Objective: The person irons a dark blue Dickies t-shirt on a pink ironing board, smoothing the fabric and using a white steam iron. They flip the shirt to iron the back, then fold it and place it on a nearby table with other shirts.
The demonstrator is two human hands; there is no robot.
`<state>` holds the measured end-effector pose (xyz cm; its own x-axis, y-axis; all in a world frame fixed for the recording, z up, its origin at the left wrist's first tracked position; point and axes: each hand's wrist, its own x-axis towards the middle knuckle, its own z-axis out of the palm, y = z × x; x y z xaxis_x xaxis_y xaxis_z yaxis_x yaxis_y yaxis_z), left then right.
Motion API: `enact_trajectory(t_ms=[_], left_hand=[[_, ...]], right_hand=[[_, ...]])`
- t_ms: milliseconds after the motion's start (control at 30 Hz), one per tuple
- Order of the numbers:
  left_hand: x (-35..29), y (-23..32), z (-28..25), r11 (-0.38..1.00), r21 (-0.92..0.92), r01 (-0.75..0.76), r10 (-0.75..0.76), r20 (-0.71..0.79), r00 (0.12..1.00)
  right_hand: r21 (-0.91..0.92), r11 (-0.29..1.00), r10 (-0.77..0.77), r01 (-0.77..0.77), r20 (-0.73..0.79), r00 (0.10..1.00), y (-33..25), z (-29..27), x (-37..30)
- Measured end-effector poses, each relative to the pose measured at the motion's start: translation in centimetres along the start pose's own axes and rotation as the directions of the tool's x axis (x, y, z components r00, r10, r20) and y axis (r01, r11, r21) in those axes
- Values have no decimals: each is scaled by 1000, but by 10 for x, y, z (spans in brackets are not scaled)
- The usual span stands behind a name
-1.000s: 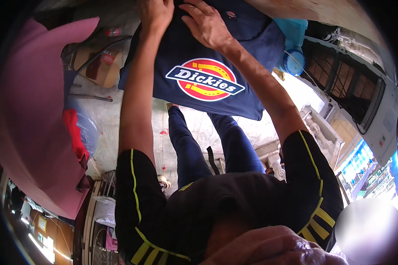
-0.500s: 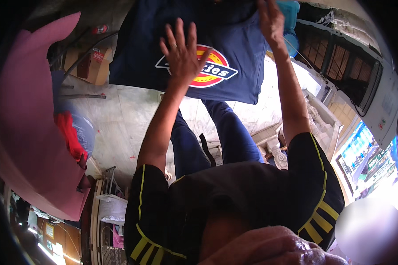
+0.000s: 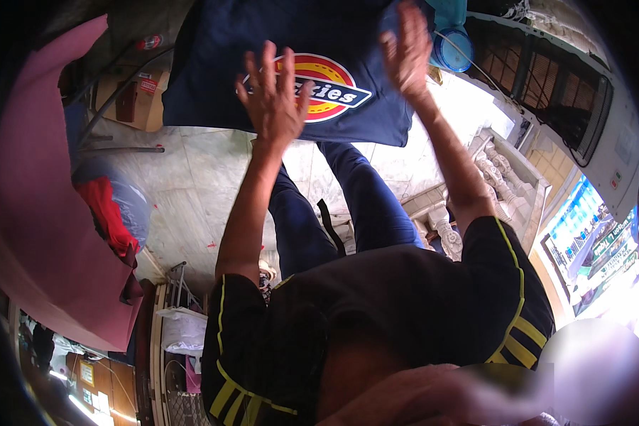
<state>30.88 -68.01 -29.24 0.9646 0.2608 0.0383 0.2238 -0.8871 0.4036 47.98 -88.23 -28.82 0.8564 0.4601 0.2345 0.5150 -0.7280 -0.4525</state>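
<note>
A navy blue cloth garment [image 3: 213, 92], which looks like a T-shirt, is spread flat in front of me at the top of the view. On it is a red, yellow and white printed emblem [image 3: 326, 67]. My left hand [image 3: 273, 106] lies over the left part of the emblem, fingers spread and palm down. Over the garment's right side is my right hand [image 3: 407, 53], its fingers stretched out and holding nothing. Whether the right palm touches the cloth I cannot tell. The garment's far edge runs out of view, and what supports it is hidden.
Pink sheet material [image 3: 42, 213] hangs at the left, beside a red cloth [image 3: 106, 213]. A cardboard box [image 3: 149, 106] lies on the floor at the far left. At the far right stand a blue container [image 3: 453, 50] and a grey cabinet with dark mesh panels [image 3: 532, 85]. White carved balusters [image 3: 500, 174] lie at the right.
My right hand has come from the garment's far right edge back toward me and inward. My left hand stays over the emblem. The whole view has shifted slightly.
</note>
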Motion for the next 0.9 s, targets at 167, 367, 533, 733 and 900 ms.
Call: enact_trajectory(t_ms=[167,367,533,733,900], left_hand=[[25,-77,4,948,267,175,-167,-52,985],[-7,-161,0,892,256,374,-383,-15,924],[-41,-168,5,783,-375,496,-588,-188,787],[-60,-173,14,-235,-890,390,-810,401,427],[-72,-181,15,-335,-859,386,-827,464,316]], right_hand=[[-81,997,41,-10,393,918,-33,7,-99],[-175,895,439,-410,185,879,75,-22,-170],[465,133,678,-875,601,423,66,-47,-168],[459,91,528,-884,730,433,70,-17,-194],[303,278,538,-911,737,409,100,-13,-197]])
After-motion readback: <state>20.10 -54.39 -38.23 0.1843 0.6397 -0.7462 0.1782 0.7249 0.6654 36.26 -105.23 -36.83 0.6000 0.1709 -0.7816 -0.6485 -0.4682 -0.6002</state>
